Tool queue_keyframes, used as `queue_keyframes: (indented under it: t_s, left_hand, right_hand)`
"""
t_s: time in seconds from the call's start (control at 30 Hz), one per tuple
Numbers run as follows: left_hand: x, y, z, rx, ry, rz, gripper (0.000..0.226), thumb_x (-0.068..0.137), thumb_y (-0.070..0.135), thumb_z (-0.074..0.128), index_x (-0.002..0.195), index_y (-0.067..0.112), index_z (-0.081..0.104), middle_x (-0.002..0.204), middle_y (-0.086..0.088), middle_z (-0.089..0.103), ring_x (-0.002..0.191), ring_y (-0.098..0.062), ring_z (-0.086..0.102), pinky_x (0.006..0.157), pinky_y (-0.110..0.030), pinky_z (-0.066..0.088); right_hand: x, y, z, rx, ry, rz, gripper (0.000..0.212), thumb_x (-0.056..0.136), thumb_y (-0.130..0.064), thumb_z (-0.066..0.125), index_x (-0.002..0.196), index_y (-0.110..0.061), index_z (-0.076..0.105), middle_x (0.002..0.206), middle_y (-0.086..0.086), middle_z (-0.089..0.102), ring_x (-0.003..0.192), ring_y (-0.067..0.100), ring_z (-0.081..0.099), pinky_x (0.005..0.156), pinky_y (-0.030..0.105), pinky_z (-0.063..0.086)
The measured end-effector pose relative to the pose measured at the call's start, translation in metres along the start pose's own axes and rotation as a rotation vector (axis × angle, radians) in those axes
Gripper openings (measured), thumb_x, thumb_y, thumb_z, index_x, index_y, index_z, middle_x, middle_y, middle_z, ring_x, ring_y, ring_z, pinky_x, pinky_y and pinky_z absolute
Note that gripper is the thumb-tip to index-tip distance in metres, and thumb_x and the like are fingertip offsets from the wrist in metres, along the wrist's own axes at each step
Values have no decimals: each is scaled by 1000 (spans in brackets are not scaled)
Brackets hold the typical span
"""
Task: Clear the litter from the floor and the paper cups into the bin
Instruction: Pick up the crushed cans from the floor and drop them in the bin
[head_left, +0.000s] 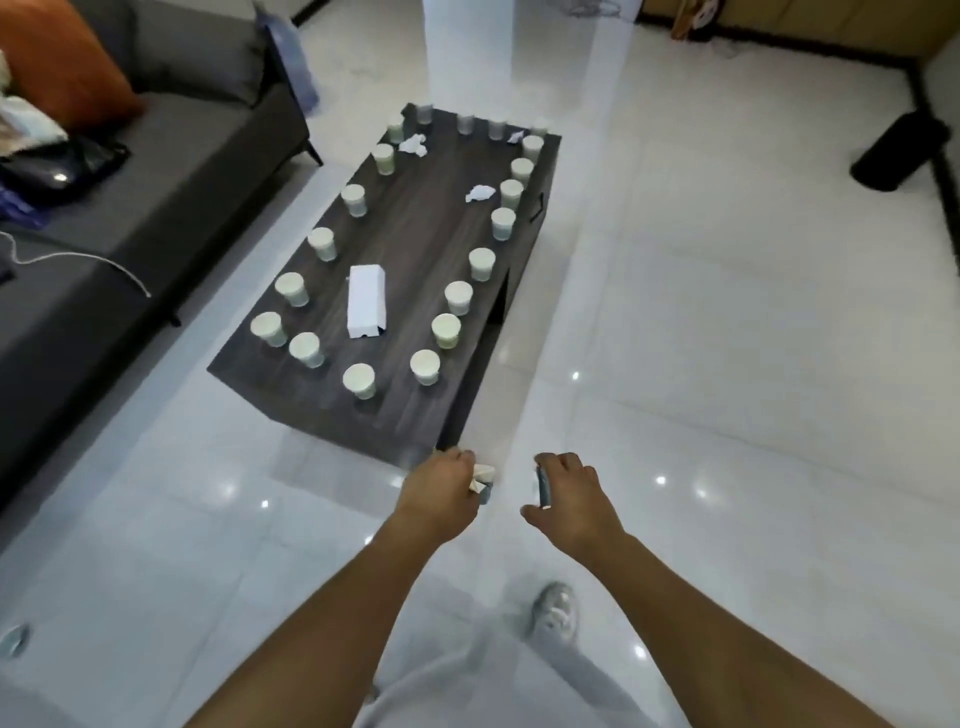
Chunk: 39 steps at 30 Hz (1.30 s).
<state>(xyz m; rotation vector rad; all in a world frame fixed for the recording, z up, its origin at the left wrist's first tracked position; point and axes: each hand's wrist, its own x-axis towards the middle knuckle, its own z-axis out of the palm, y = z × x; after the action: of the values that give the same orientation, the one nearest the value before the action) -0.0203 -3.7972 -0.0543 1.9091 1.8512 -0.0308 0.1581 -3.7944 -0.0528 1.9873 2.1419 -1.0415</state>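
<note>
Left hand (441, 488) grips a crumpled white paper scrap (482, 474); right hand (569, 493) pinches a thin grey wrapper (543, 488), which may slip before reaching the black cylindrical bin (898, 153).

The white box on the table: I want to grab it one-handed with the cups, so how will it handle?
The white box looks like thin card lying flat on the table, so probably light and easily crushed. One end flap seems open, so it may flex or spill anything inside. Its flat sides should slide, not roll.
</note>
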Motion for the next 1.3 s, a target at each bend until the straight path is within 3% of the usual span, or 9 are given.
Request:
queue_keyframes:
  t_s: [0.23,0.5,0.97,1.13,1.3]
  left_hand:
    - [104,161,16,129,-59,283,25,91,29,48,108,12,51,110,-5,55,102,-24,51,73,-31,38]
    - [241,260,-2,192,-119,453,23,90,27,48,107,12,52,108,-5,55,100,-22,52,76,-31,42]
    - [554,397,-104,212,-111,627,19,87,28,49,100,15,52,100,1,54,94,-18,51,67,-28,40]
    - [634,467,-105,231,-167,667,19,87,27,49,102,15,52,102,0,54,97,-19,52,74,-34,47]
    - [724,550,-104,231,-167,671,22,88,31,50,104,16,53,105,0,55,98,-19,53,72,-31,45]
  right_hand:
    - [22,145,-104,95,113,205,64,85,-32,66,140,-20,36,136,5,40,123,27,37,89,33,42]
    - [101,226,-192,186,203,312,64,84,-31,67,140,-19,37,135,5,41,122,28,38,91,34,42]
    - [300,318,-391,400,377,512,65,83,-31,68,139,-19,38,137,5,40,123,27,38,94,32,41]
    - [353,381,-446,438,388,579,66,82,-33,71,138,-17,40,135,7,42,121,29,42,93,32,41]
    - [423,457,-521,461,423,575,66,82,-32,71,138,-18,39,135,7,42,118,29,42,91,32,42]
